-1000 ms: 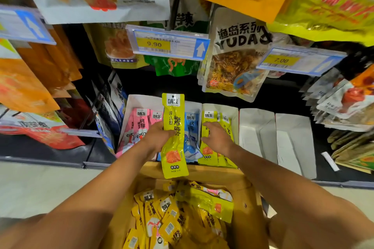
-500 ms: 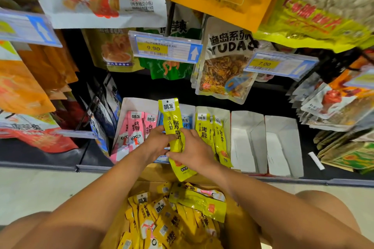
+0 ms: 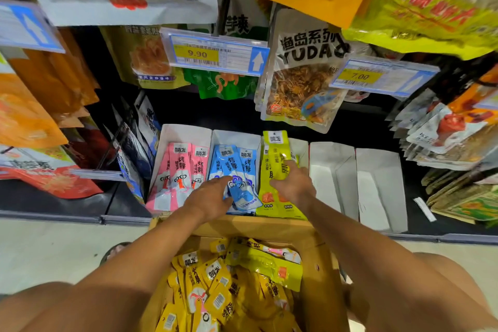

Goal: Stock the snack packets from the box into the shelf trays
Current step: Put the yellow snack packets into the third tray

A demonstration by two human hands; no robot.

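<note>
Yellow packet (image 3: 276, 153): long thin foil sachet, upright in the third tray (image 3: 301, 147) from the left, its top sticking up above the yellow ones stacked there. Right hand (image 3: 295, 187) holds it around the middle, fingers (image 3: 290, 166) curled over the front face. Judged light, soft and bendy, with slick film. It likely flops if held by one end, so a mid-body grip or a pinch at the flat top seal looks best. A hard squeeze may crush the contents.

Left hand (image 3: 208, 198) lies on the blue packets (image 3: 237, 170) in the next tray, fingers (image 3: 224, 180) straight, holding nothing, seemingly steadying them. Pink packets (image 3: 180, 170) fill the first tray. Two more white trays (image 3: 332, 159) stand to the right.

Cardboard box (image 3: 256, 228) sits just below the shelf edge with many loose packets (image 3: 215, 286) inside, mostly yellow. Price tags (image 3: 213, 52) and hanging bags (image 3: 301, 83) are above.
</note>
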